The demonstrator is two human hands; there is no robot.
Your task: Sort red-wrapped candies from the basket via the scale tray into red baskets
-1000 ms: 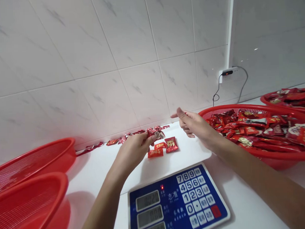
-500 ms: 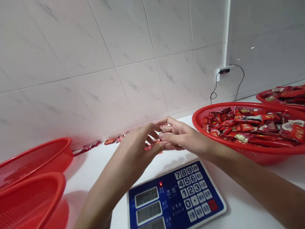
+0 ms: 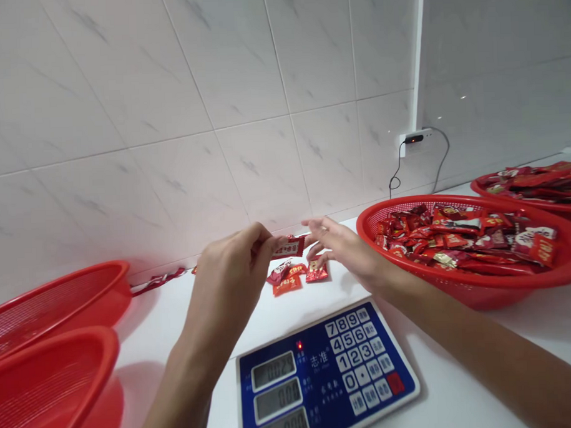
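My left hand [image 3: 238, 265] is closed, pinching a small dark red snack packet [image 3: 291, 247] between thumb and fingers above the scale. Beside the packet's right end is my right hand [image 3: 336, 240], its fingers loosely spread; whether a fingertip touches the packet, I cannot tell. Below both hands, several red packets [image 3: 288, 284] lie on the white surface, with another red packet [image 3: 317, 270] at their right. In front of them sits a blue digital scale [image 3: 322, 387], its displays lit.
To the right, a red plastic basket [image 3: 456, 283] holds many wrapped packets, with another filled red basket [image 3: 547, 198] behind it. Two red baskets stand at left, a rear basket [image 3: 96, 302] and a front basket [image 3: 85, 371]. Wrapped strips lie along the tiled wall.
My hands were together over the packets; now they have drawn apart. My left hand has lifted a packet into view, and the right hand's fingers have spread, uncovering the packets below.
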